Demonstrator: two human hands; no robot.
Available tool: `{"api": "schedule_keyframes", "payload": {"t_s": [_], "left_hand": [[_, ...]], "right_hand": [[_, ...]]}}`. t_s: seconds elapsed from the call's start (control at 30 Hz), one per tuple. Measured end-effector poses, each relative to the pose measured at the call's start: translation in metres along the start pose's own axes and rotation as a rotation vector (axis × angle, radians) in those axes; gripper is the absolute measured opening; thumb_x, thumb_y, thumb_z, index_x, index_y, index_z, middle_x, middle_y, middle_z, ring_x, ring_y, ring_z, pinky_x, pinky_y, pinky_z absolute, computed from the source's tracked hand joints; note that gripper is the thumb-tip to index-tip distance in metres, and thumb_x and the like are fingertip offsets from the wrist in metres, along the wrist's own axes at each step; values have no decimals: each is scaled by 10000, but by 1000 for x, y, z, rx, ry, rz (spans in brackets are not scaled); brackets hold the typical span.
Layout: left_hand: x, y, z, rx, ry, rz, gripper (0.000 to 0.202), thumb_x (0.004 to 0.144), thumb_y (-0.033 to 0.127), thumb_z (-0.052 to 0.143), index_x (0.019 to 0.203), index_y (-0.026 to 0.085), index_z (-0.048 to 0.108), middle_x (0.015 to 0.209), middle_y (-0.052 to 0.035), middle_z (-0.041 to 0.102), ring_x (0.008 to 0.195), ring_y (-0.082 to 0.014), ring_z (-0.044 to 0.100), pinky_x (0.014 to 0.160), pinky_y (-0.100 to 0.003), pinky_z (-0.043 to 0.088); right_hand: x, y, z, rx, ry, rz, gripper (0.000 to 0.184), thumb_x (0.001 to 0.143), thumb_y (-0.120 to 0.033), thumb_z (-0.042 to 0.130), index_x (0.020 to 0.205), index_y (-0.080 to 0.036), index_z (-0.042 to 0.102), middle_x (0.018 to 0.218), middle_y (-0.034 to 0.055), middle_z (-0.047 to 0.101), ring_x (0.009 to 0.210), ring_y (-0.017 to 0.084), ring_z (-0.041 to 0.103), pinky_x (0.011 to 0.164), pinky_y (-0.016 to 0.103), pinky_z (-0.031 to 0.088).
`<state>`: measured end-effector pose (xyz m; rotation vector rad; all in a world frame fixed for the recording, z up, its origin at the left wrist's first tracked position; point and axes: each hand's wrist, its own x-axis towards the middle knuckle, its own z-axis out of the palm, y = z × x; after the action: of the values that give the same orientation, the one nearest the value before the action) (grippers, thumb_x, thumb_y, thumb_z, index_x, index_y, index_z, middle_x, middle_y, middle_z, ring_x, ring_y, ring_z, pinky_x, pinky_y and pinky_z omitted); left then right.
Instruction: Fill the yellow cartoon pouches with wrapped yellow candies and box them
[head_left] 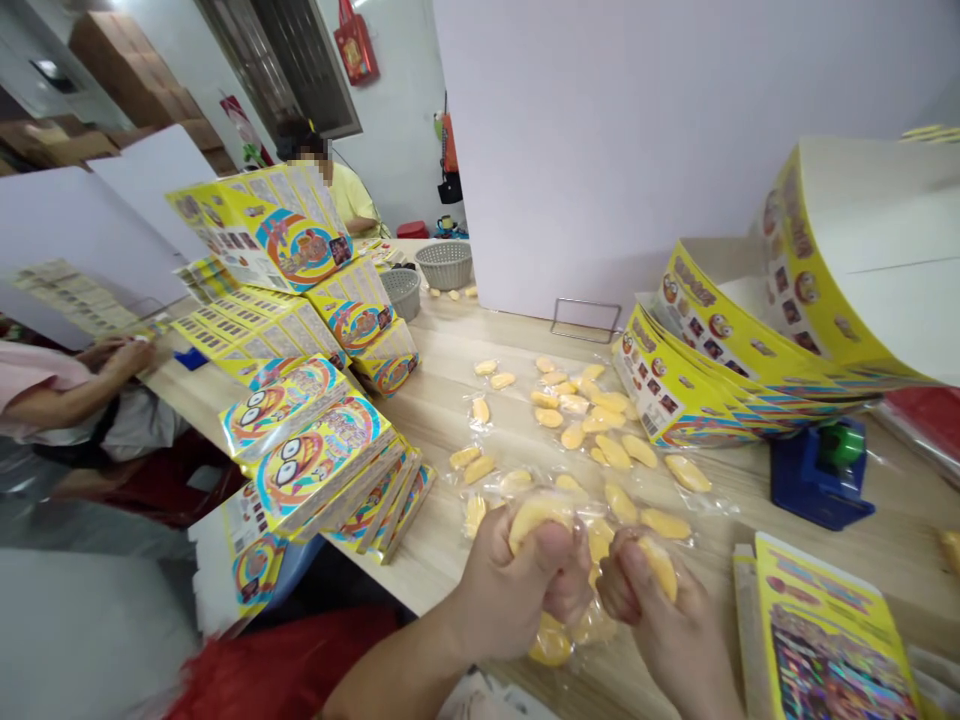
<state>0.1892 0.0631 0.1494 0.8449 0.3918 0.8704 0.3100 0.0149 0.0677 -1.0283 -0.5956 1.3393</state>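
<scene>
Pinching with both hands: left hand (510, 590) fingers tight on a wrapped yellow piece (536, 518), right hand (656, 620) fingers tight on a second wrapped piece (658, 565), over the wooden surface (442, 440), near scattered pieces (592, 420).

Glossy plastic sachets (480, 410); glossy card boxes (315, 460); smooth wood tabletop (442, 400).
</scene>
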Motion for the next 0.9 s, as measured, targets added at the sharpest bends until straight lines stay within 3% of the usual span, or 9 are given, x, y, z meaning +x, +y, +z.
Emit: {"api": "schedule_keyframes", "payload": {"t_s": [0.1,0.2,0.37,0.47,0.63,0.7,0.77,0.83,0.9], "left_hand": [[-2,2,-2,12,0,33,485,783,531,553,531,163,363,415,98,230,340,-8,215,349,-151,226],[-1,3,-7,1,-46,-21,465,797,512,546,545,160,378,427,94,237,348,-12,212,351,-152,207],[2,4,-13,-177,-177,-193,569,678,698,523,760,134,519,567,49,389,413,-45,346,416,-191,344],[2,0,-13,-226,-158,-197,657,718,763,328,712,133,511,582,25,406,438,-73,394,439,-216,363],[-4,-5,-5,193,57,41,493,819,594,407,674,143,543,605,-3,476,569,-116,480,570,-240,398],[-7,-5,-3,517,54,110,508,839,582,362,834,147,625,872,-83,583,860,-195,539,787,-310,414],[-10,-4,-5,764,5,165,551,851,579,310,1131,193,586,1253,-119,471,1181,-257,390,998,-377,285],[-15,-3,-14,866,-46,166,594,867,568,249,1359,257,368,1466,-78,234,1340,-250,163,1089,-396,122],[-20,-3,-28,847,-23,119,606,880,554,208,1415,270,228,1503,-58,163,1368,-223,108,1105,-388,82]], "right_hand": [[8,7,-10,-306,101,-14,352,781,-496,562,619,-210,437,491,-65,359,426,87,356,406,213,304],[18,15,-24,-656,70,-90,323,703,-493,629,838,-209,559,760,35,616,704,201,590,627,321,493],[25,-1,-32,-924,33,-348,557,697,-499,612,1167,-218,509,1229,119,537,1169,303,470,990,497,353],[14,-27,-19,-861,84,-382,498,815,-445,515,1271,-260,439,1289,102,493,1193,263,465,1005,470,353],[-11,-45,22,-515,-188,-326,649,805,-462,552,1379,-332,279,1406,77,383,1252,247,412,1008,422,366],[-15,-43,33,-433,-224,-230,829,728,-470,645,1409,-325,196,1432,87,344,1266,262,388,989,418,387],[-14,-40,34,-388,-207,-143,897,661,-451,713,1401,-295,232,1391,103,403,1244,276,410,969,416,401],[-11,-38,29,-403,-180,-95,670,686,-426,698,1282,-265,439,1245,95,547,1145,267,500,925,394,429],[-9,-38,22,-437,-147,-100,294,774,-398,615,1019,-236,603,1017,70,645,977,228,577,858,353,449]]}}
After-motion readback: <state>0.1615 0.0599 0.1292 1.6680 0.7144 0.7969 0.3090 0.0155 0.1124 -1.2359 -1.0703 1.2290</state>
